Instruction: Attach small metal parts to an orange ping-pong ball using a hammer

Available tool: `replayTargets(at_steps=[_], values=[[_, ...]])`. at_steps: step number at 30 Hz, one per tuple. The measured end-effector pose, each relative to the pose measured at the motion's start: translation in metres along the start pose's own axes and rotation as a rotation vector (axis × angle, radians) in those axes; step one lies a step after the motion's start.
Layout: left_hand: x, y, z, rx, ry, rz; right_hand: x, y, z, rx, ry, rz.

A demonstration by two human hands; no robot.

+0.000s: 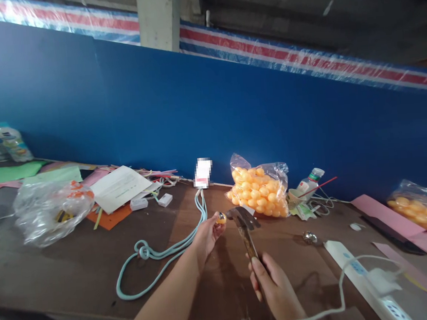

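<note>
Above brown table [96,265]: left hand [206,238] outstretched, pinching orange ball [221,218]; right hand [277,287] clenched around hammer [245,226].

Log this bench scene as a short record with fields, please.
left hand: left hand pinches an orange ball at its fingertips
right hand: right hand grips a hammer by the handle, head beside the ball
behind: bag of balls
left of the hands: cable looped on the table
right: power strip
</note>
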State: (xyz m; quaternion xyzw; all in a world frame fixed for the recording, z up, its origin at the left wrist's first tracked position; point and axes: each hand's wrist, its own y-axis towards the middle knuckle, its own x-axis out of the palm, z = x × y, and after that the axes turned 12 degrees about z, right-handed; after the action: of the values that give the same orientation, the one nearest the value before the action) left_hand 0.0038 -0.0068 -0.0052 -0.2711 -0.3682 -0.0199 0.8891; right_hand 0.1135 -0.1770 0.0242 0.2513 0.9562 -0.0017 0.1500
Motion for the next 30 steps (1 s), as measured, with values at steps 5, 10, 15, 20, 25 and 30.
replayTargets(at_steps=[5,10,15,20,25,30], values=[[0.001,-0.002,-0.001,0.000,0.031,-0.029,0.004,0.003,0.004,0.009,-0.026,-0.035],[0.001,-0.002,-0.001,0.006,0.029,-0.014,0.004,0.004,0.003,0.015,-0.008,-0.025],[0.000,-0.001,0.000,0.031,0.027,-0.019,-0.003,-0.001,-0.004,0.024,0.039,-0.014],[0.002,-0.004,-0.001,0.066,0.049,-0.016,0.002,0.002,0.002,0.040,0.019,-0.051],[0.003,-0.006,-0.002,0.062,0.051,-0.046,0.003,0.002,0.006,0.035,0.019,-0.047],[0.002,-0.006,0.001,0.067,0.042,-0.015,-0.005,-0.005,0.001,0.053,0.074,-0.003]])
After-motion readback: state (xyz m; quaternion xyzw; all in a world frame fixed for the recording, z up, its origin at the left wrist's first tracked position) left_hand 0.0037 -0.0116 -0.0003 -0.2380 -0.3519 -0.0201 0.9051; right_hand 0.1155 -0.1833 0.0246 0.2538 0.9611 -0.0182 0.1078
